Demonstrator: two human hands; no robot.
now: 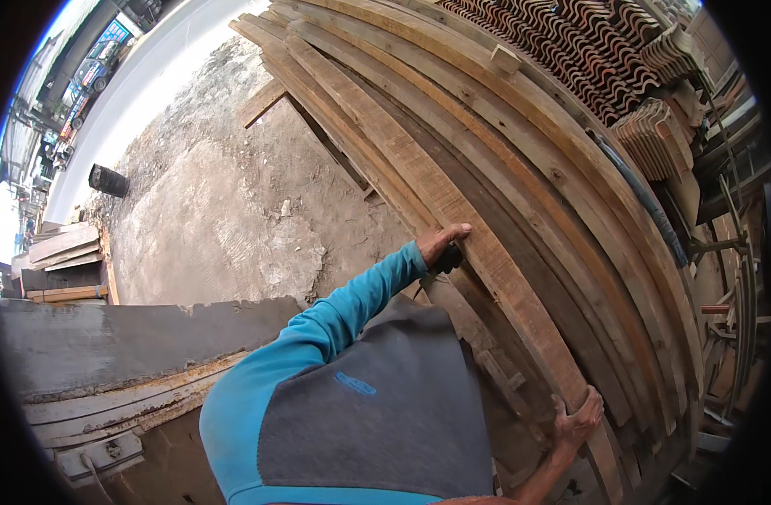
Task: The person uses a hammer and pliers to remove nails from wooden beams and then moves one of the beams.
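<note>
A long sawn timber beam (495, 278) runs slantwise from the far left toward the near right, on top of a stack of timber. My left hand (440, 242) grips its left edge about midway, thumb laid over the top face and the other fingers mostly hidden below. Closer to me, my right hand (579, 414) is wrapped round the same beam, fingers over its right side. Several other long beams (562, 177) lie side by side to the right, bent in the picture by the lens.
Stacked clay roof tiles (570, 50) stand at the far right. A small wood block (506, 59) sits on the outer beams, near a blue-grey tube-like piece (642, 194). A black bucket (109, 180) lies on the dirt ground (209, 202). A low grey wall (141, 341) is at left.
</note>
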